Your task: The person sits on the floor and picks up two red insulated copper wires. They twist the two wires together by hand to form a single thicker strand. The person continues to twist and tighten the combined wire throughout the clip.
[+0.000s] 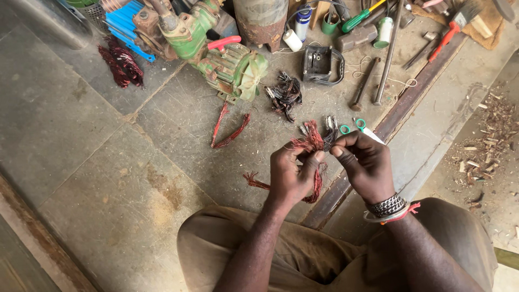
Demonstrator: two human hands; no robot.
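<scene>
My left hand (292, 174) grips a bundle of reddish copper winding wire (312, 145) over my lap; the coil hangs below my fist and loose ends stick out to the left. My right hand (365, 162) pinches the darker, burnt wire ends at the top of the same bundle between thumb and forefinger. Bracelets and a red band circle the right wrist. Green-handled scissors (357, 126) lie on the concrete just beyond my right hand.
A green motor pump (230, 65) stands ahead. Near it lie red wire strands (230, 132), a dark wire clump (285, 96), a red wire bundle (121, 64), a black housing (319, 64), metal rods, screwdrivers and a paintbrush. Wood chips (489, 138) litter the right.
</scene>
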